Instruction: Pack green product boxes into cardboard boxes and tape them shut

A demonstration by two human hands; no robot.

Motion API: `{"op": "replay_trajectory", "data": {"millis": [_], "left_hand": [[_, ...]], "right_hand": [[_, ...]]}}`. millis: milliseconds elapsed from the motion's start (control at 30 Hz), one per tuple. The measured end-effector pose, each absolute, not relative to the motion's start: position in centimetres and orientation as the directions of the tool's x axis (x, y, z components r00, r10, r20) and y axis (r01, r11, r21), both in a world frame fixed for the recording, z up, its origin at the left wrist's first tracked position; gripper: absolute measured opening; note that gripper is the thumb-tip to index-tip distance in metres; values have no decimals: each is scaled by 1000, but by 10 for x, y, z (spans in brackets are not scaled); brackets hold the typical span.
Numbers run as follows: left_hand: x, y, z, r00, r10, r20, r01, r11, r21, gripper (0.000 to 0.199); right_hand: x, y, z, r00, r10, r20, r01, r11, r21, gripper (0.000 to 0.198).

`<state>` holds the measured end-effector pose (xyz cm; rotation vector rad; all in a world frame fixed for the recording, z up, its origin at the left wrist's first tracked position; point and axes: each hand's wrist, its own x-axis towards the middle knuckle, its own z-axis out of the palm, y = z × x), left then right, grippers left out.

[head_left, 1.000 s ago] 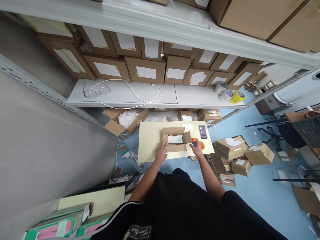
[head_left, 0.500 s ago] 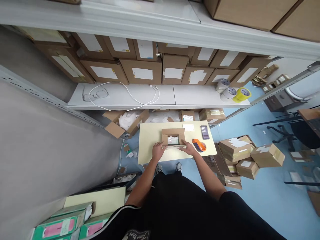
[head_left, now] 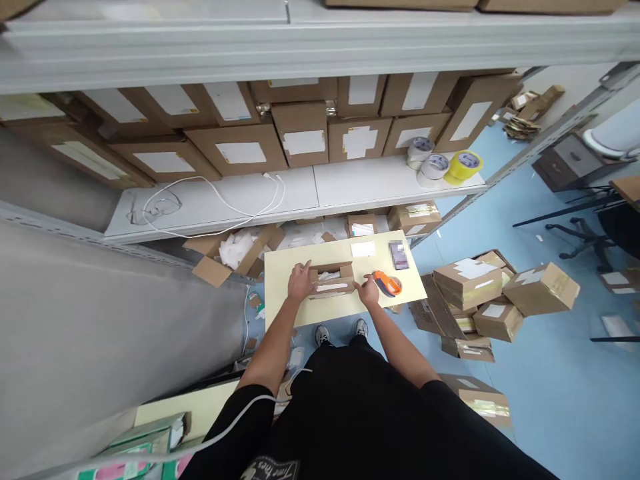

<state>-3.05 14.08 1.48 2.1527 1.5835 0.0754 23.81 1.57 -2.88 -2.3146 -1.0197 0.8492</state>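
Note:
A small open cardboard box (head_left: 332, 288) rests on the pale yellow tabletop (head_left: 280, 305), held between my two hands. White material (head_left: 327, 275) shows inside it, and a white strip runs along its near flap. My left hand (head_left: 300, 283) grips the box's left end, with fingers at the far left corner. At the near right corner, my right hand (head_left: 368, 292) holds the box with curled fingers. An orange tape dispenser (head_left: 387, 284) lies just right of my right hand. Behind the box are a white paper (head_left: 363, 249) and a dark, pixelated flat item (head_left: 399, 255).
Above the table runs a shelf (head_left: 360, 187) with boxes, a white cable (head_left: 210, 183) and tape rolls (head_left: 433, 167). An open carton (head_left: 235, 250) with white packing stands left. Stacked cartons (head_left: 467, 283) occupy the floor at right.
My hands have moved from the box's near edge to its two ends. The near flap now stands partly over the opening, hiding more of the contents. The view has shifted.

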Motion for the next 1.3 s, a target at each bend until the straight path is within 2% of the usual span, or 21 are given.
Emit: {"op": "replay_trajectory", "data": {"millis": [67, 100, 133, 233, 367, 567, 700, 833, 967, 1133, 1300], "left_hand": [[-39, 119, 6, 333, 927, -173, 889, -248, 385, 69], [-42, 107, 1, 340, 927, -155, 884, -259, 390, 56], [-44, 96, -5, 335, 930, -151, 880, -251, 404, 50], [-39, 72, -18, 289, 933, -213, 874, -166, 457, 54], [-6, 68, -16, 257, 905, -339, 902, -99, 420, 57], [59, 73, -9, 276, 878, -391, 910, -109, 399, 55], [86, 69, -11, 234, 872, -430, 913, -46, 404, 55], [93, 68, -9, 223, 865, -450, 905, -11, 426, 56], [93, 68, -6, 215, 871, -442, 889, 13, 458, 58], [98, 69, -3, 177, 883, -435, 872, 64, 485, 59], [103, 69, 1, 126, 876, -465, 884, 114, 454, 55]], "right_hand": [[246, 15, -29, 497, 787, -365, 491, -603, -629, 42], [252, 15, -31, 489, 795, -359, 497, -592, -634, 42], [258, 13, -32, 490, 801, -344, 504, -582, -638, 41], [287, 3, -40, 534, 792, -296, 529, -586, -615, 39], [334, -14, -52, 576, 765, -289, 580, -631, -515, 38], [369, -23, -71, 409, 788, -460, 649, -605, -461, 33], [369, -20, -81, 436, 728, -529, 609, -671, -422, 39], [381, -22, -74, 477, 732, -487, 505, -681, -530, 34], [394, -27, -45, 462, 819, -342, 461, -551, -696, 38], [364, -13, 2, 258, 947, -192, 348, -276, -896, 50], [330, 10, 17, 32, 988, -149, 220, -153, -964, 47]]}}
